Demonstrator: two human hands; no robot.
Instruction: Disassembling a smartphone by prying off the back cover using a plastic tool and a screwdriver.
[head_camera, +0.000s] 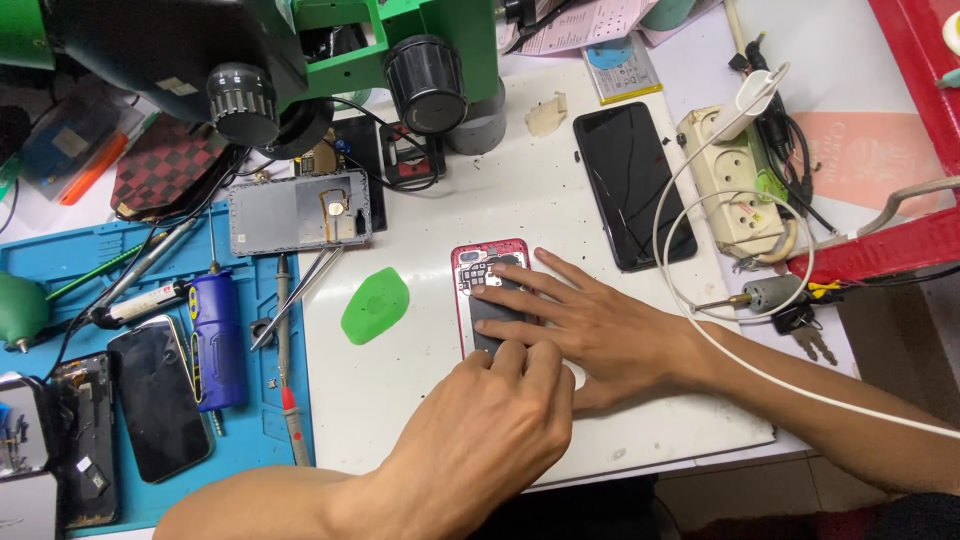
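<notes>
Red-framed opened phone (480, 268) is lying on the white bench (420, 390), under both hands. Right hand (590, 325) is pressing flat on it, fingers spread. Left hand (490, 425) is curling at its near end, grip unclear. Green pick (375, 305) is sitting just leftward; bare bench is showing between.

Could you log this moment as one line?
left hand: pressing red phone | right hand: flat on it | green pick: beside

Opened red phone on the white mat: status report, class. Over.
Both hands, left and right, pressing on opened red phone. Green plastic pick beside it, apart. Nothing blocking.
</notes>
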